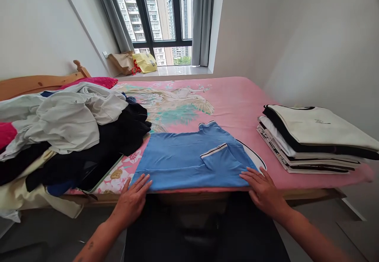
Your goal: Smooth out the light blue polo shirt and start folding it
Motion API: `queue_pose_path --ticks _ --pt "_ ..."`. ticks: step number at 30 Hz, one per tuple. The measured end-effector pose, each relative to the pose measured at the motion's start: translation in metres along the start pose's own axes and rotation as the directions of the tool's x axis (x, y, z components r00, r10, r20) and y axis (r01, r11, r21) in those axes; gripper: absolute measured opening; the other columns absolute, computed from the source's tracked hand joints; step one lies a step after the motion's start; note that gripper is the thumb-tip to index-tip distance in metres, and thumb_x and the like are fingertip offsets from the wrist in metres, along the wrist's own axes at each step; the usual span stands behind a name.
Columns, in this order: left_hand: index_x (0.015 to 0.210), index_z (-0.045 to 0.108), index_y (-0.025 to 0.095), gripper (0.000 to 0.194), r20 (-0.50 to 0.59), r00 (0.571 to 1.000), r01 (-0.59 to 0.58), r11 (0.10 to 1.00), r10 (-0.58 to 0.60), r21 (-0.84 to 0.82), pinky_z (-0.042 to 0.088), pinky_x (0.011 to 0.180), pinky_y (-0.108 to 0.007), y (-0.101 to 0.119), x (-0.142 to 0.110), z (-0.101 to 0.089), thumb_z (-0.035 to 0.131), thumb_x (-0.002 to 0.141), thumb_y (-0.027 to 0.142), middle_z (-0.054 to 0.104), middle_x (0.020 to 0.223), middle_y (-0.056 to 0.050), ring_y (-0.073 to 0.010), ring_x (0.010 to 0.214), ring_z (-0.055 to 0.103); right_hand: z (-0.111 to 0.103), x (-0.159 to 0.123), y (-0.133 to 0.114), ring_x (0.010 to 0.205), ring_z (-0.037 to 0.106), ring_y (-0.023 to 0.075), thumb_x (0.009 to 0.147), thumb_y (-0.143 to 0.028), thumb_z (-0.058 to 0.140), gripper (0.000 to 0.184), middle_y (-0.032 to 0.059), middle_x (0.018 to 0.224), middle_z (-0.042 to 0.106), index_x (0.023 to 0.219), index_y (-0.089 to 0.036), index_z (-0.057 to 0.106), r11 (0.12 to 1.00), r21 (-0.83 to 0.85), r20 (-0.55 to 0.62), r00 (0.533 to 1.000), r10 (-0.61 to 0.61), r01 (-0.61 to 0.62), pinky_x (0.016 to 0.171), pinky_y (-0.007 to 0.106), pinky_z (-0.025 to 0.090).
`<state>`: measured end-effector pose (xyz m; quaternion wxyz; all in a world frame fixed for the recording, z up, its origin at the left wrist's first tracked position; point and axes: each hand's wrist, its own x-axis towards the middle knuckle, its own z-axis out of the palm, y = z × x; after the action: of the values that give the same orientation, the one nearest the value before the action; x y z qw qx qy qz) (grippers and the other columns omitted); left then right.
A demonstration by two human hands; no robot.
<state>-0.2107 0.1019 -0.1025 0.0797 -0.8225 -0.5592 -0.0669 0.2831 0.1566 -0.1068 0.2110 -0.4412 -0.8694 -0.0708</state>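
A blue shirt (177,155) lies on the bed in front of me, its near side folded inward. One short sleeve (217,155) with a white and dark trimmed cuff rests on top, and a white collar edge (251,153) shows at the right end. My left hand (133,193) lies flat at the shirt's near left corner, fingers stretched out. At the near right corner, beside the collar, my right hand (262,187) rests with its fingers extended on the cloth. Neither hand grips anything.
A loose heap of clothes (68,116) covers the bed's left side, with a dark flat device (100,173) partly under it. Folded shirts (322,128) are stacked at the right. The pink bedsheet (233,96) reaches toward the windowsill, where bags (145,62) sit.
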Motion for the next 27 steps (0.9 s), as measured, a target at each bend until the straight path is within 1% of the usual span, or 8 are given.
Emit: queue_pose_path --ticks 3,6,9,13,17,22,25,27 --pt "0.130 0.050 0.023 0.054 -0.063 0.991 -0.126 0.981 0.118 -0.145 0.026 0.113 -0.045 0.053 0.038 -0.007 0.034 0.082 0.005 0.048 0.139 -0.004 -0.0181 0.134 0.036 0.002 0.035 -0.037 0.124 0.045 0.0196 0.081 -0.006 0.041 0.041 0.0059 0.121 0.060 0.116 -0.019 0.057 0.988 0.151 -0.037 0.999 -0.038 0.043 0.108 0.044 0.032" --pt "0.130 0.050 0.022 0.055 -0.070 0.967 -0.255 0.926 0.246 -0.279 0.027 0.113 -0.041 0.108 0.080 0.003 0.032 0.082 0.003 0.049 0.139 -0.003 -0.0147 0.134 0.035 0.025 0.066 -0.066 0.121 0.048 0.0181 0.084 -0.007 0.038 0.037 0.0061 0.119 0.061 0.114 -0.019 0.057 0.968 0.245 -0.058 0.998 -0.034 0.047 0.107 0.041 0.035" --pt "0.136 0.043 0.023 0.048 -0.014 0.985 -0.166 0.938 0.170 -0.305 0.020 0.114 -0.047 0.129 0.099 0.023 0.036 0.089 0.015 0.045 0.142 -0.003 -0.0179 0.135 0.035 0.056 0.070 -0.068 0.123 0.047 0.0206 0.088 -0.014 0.038 0.036 0.0081 0.124 0.059 0.120 -0.017 0.054 0.980 0.195 -0.042 0.998 0.036 -0.027 0.107 0.044 0.034" --pt "0.142 0.033 0.026 0.055 0.051 0.996 0.077 0.977 -0.068 -0.200 0.010 0.114 -0.054 0.091 0.078 0.042 0.039 0.091 0.044 0.034 0.149 -0.005 -0.0236 0.137 0.029 0.083 0.052 -0.043 0.129 0.040 0.0255 0.091 -0.028 0.039 0.043 0.0109 0.137 0.049 0.132 -0.015 0.046 0.991 0.024 0.000 0.992 0.128 -0.128 0.107 0.048 0.032" --pt "0.144 0.029 0.024 0.059 0.080 0.955 0.292 0.952 -0.285 -0.095 0.000 0.113 -0.055 0.041 0.049 0.044 0.033 0.091 0.050 0.032 0.149 -0.006 -0.0248 0.139 0.026 0.090 0.046 -0.033 0.130 0.040 0.0238 0.093 -0.035 0.036 0.044 0.0088 0.137 0.049 0.132 -0.016 0.047 0.985 -0.012 0.041 0.984 0.174 -0.173 0.107 0.045 0.031" --pt "0.144 0.030 0.022 0.060 0.115 0.927 0.368 0.925 -0.357 -0.093 -0.001 0.112 -0.056 0.027 0.038 0.036 0.033 0.091 0.051 0.032 0.149 -0.008 -0.0253 0.138 0.026 0.095 0.047 -0.043 0.128 0.041 0.0243 0.093 -0.038 0.033 0.044 0.0084 0.135 0.051 0.129 -0.018 0.049 0.978 0.008 -0.014 0.978 0.209 -0.209 0.107 0.046 0.029" --pt "0.138 0.038 0.020 0.052 -0.004 0.898 0.439 0.895 -0.441 -0.084 0.007 0.112 -0.053 0.011 0.033 0.025 0.033 0.092 0.045 0.041 0.145 -0.009 -0.0244 0.137 0.030 0.100 0.044 -0.045 0.128 0.041 0.0252 0.092 -0.039 0.034 0.044 0.0090 0.134 0.051 0.128 -0.018 0.049 0.979 0.015 -0.066 0.977 0.205 -0.204 0.107 0.047 0.027" --pt "0.130 0.048 0.018 0.046 -0.150 0.813 0.560 0.826 -0.562 -0.058 0.012 0.111 -0.051 -0.011 0.026 0.016 0.036 0.091 0.041 0.049 0.138 -0.011 -0.0261 0.133 0.034 0.103 0.042 -0.045 0.127 0.041 0.0255 0.091 -0.039 0.034 0.044 0.0094 0.134 0.051 0.128 -0.018 0.048 0.979 0.016 -0.085 0.976 0.202 -0.201 0.107 0.047 0.027"
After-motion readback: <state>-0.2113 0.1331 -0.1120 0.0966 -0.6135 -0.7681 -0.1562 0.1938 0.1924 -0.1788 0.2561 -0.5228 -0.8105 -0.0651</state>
